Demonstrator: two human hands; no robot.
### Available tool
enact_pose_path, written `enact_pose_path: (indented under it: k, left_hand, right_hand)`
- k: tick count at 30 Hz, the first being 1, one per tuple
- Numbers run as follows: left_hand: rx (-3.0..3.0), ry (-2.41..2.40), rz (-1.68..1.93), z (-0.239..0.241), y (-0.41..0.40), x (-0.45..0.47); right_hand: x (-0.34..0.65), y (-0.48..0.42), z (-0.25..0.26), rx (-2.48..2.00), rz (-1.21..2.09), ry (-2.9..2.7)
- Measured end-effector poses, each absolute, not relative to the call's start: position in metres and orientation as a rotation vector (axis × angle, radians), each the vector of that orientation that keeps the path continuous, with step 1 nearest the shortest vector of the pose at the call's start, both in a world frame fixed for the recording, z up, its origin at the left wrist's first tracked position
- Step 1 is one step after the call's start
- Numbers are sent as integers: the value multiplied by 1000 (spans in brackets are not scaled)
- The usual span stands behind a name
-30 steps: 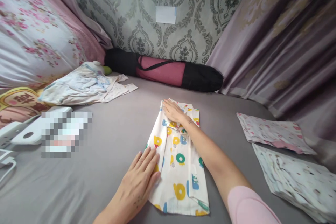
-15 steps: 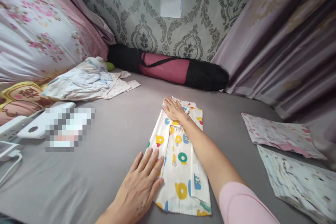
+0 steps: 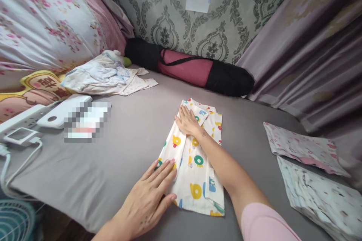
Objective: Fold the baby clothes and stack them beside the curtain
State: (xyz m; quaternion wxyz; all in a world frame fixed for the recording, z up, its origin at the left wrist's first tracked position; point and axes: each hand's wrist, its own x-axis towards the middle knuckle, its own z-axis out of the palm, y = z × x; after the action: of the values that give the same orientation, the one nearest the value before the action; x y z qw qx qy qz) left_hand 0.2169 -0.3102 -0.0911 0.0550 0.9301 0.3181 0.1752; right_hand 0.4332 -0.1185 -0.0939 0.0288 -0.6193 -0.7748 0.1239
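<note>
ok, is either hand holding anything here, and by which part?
Nothing is gripped. Both hands lie open and flat on the folded printed shirt: the left hand on its near left edge, the right hand on its far end.

Grey sheet [image 3: 113,158] underneath everything. Pink rolled mat [image 3: 195,69] in a black carry bag, tucked against the damask wallpaper [image 3: 226,11], with a white paper patch [image 3: 198,0] stuck higher up. Crumpled heap of pale clothes [image 3: 104,77] far left, right below a big floral quilt [image 3: 42,26]. White power strip [image 3: 22,118] and plugged-in charger [image 3: 19,135] near the left edge. Purple curtain [image 3: 311,52] on the right, folded pink-print cloth [image 3: 302,147] in front of it, bigger folded pale cloth [image 3: 322,196] just beside.
</note>
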Motion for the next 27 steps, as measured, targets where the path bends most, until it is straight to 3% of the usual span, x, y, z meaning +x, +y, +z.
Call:
enact_pose_path:
  k: [10, 15, 22, 27]
  left_hand:
    - [2460, 885, 813, -87, -314, 209]
    - [1922, 1227, 1121, -86, -315, 205]
    - [1541, 1510, 1118, -83, -314, 205]
    - [1481, 1526, 1148, -87, -314, 204]
  right_hand:
    - [424, -135, -79, -1908, 382, -2409]
    - [399, -176, -84, -1819, 348, -2410]
    - [395, -181, -95, -1826, 287, -2399]
    - [380, -217, -81, -1778, 414, -2438]
